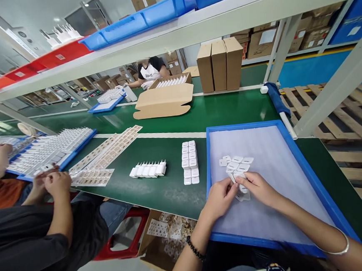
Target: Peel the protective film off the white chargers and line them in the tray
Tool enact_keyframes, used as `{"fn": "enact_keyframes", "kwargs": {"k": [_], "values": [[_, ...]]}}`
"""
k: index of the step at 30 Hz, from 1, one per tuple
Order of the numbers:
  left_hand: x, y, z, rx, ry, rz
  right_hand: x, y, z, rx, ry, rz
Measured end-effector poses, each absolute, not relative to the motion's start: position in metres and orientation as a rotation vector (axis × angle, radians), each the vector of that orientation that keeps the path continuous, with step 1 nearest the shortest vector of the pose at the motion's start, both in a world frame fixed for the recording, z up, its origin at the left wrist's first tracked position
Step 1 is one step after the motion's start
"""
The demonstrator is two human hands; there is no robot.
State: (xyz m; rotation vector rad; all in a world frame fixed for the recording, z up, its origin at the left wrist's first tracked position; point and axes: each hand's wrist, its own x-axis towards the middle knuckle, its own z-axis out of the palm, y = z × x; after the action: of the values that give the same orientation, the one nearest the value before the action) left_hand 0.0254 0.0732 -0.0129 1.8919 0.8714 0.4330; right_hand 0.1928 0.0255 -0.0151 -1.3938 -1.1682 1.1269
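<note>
My left hand (221,196) and my right hand (257,187) meet over the blue tray (306,171) lined with white foam. Both hands are closed on a small white charger plug (242,192) between their fingertips. Just beyond my fingers lies a loose cluster of white plugs (237,163) on the foam. Left of the tray, on the green belt, stand two short columns of white plugs (189,162) and a row of plugs lying on their sides (148,169).
A person at my left handles small parts beside label sheets (107,151) and a blue tray of plugs (49,150). Another person sits across the belt behind an open cardboard box (165,97). Tall brown cartons (221,64) stand at the back. Wooden pallets (351,113) lie right.
</note>
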Motion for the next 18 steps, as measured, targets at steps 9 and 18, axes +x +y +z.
{"fn": "enact_keyframes", "kwargs": {"k": [9,18], "values": [[0.024,0.074,-0.019,1.859,0.931,0.529,0.205,0.035,-0.019,-1.397,-0.972,1.116],[0.016,0.078,-0.024,1.792,0.996,0.657,0.249,0.045,-0.019,-1.395,-0.84,1.071]]}}
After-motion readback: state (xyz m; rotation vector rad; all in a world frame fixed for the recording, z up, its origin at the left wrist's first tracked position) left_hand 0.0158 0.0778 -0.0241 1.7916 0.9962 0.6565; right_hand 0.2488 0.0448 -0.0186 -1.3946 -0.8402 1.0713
